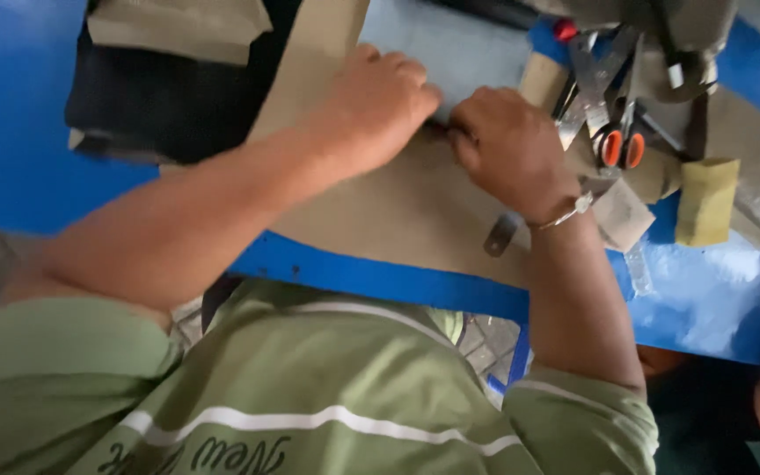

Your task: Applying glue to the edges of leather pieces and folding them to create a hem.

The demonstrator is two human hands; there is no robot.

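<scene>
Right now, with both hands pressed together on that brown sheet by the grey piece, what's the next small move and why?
Probably keep the left hand pinning the brown sheet and ease the right hand along the grey piece. Both hands meet at that piece's edge, and the orange-handled scissors lie unused close to the right hand.

Matt brown card sheet [398, 211]; glossy blue table [10, 132].

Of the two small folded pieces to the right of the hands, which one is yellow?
The yellow folded piece furthest right, standing lengthwise. The other, a tan folded piece, is duller and lies right beside the right hand at the wrist.
</scene>
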